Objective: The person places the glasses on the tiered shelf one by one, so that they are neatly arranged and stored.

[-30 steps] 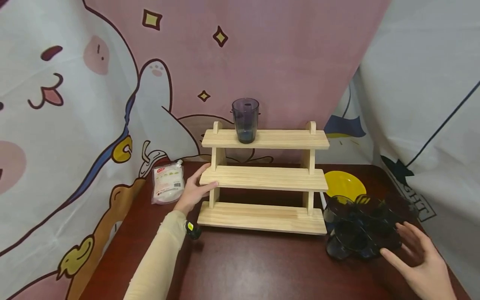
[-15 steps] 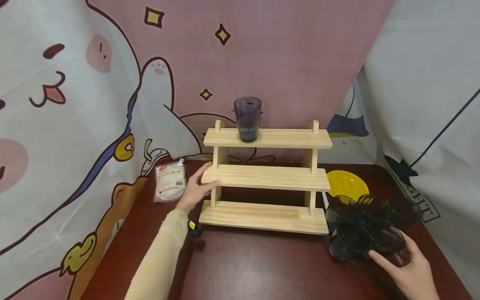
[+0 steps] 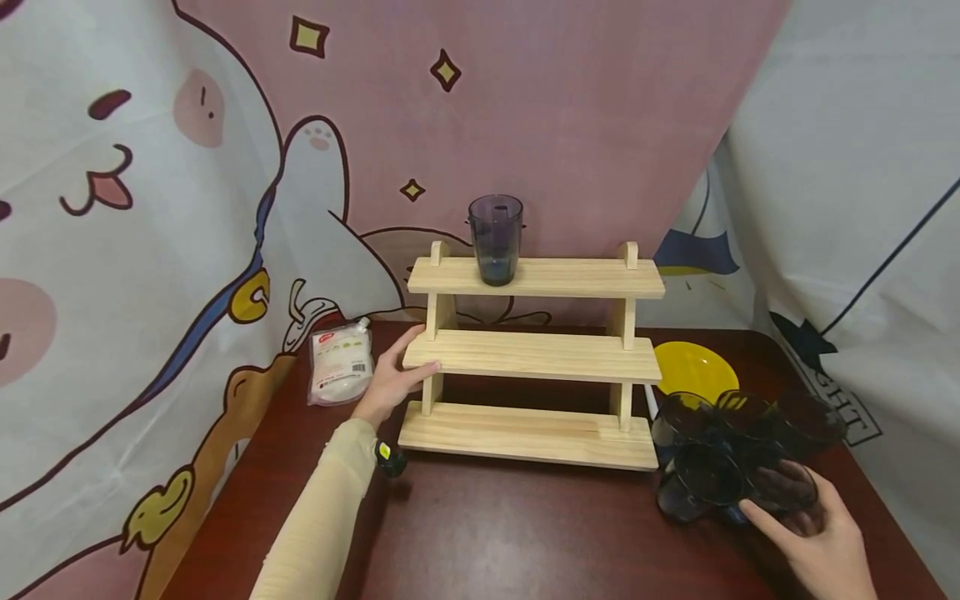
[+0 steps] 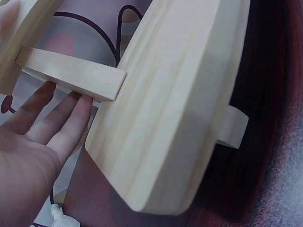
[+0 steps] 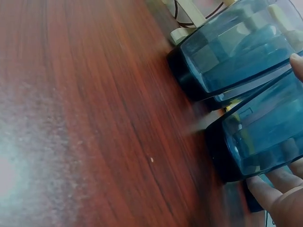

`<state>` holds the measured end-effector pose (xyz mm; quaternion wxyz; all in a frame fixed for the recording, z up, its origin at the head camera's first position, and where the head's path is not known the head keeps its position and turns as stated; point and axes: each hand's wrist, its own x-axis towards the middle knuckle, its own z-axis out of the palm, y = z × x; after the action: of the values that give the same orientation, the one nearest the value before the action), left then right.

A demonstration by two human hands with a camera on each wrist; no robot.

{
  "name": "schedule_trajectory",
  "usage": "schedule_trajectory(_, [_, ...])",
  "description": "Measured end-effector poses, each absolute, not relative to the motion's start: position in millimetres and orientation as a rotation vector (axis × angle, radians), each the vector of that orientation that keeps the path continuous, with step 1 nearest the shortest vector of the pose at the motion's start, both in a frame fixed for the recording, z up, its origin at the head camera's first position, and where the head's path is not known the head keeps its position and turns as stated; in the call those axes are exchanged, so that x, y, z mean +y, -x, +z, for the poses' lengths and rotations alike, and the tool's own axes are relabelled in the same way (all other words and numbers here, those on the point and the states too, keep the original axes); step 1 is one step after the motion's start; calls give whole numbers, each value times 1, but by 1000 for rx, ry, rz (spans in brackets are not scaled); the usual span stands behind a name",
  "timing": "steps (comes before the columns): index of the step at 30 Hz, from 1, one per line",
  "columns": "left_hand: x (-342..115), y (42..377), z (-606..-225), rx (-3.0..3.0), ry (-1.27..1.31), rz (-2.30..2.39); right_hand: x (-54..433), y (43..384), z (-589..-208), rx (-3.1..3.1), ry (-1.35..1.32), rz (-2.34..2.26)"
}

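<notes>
A three-tier wooden display rack [image 3: 525,354] stands on the table. My left hand [image 3: 388,385] holds its left side, the thumb at the middle shelf's front edge. In the left wrist view, the fingers [image 4: 71,125] lie against a wooden upright [image 4: 71,73]. At the front right, my right hand [image 3: 825,533] grips a dark blue-tinted glass [image 3: 783,487], thumb on the near side and fingers round the far side. Several matching glasses [image 3: 705,475] stand close beside it. In the right wrist view, the held glass [image 5: 258,132] stands next to another glass [image 5: 232,52].
One tinted glass [image 3: 497,242] stands on the top shelf, left of middle. Behind the grouped glasses lies a yellow plate [image 3: 696,371]. A clear plastic pouch [image 3: 340,364] with printed labels lies left of the rack. Printed cloth [image 3: 600,125] hangs behind the dark red table [image 3: 480,525].
My right hand has moved left and closed round the front-right glass, which has shifted slightly. The left hand keeps its place on the rack.
</notes>
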<state>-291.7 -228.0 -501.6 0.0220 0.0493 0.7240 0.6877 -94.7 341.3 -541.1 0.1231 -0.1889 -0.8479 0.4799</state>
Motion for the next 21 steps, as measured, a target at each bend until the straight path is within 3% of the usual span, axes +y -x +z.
schedule_trajectory(8, [-227,291,-502,2231,-157,2143,341,82,-530,-2431,706,1389])
schedule_trajectory(15, [-228,292,-503,2202,-178,2170,346,71,-512,-1982,569,1878])
schedule_trajectory(21, [-229,293,-502,2201,-177,2169,357,64,-485,-2093,317,1822])
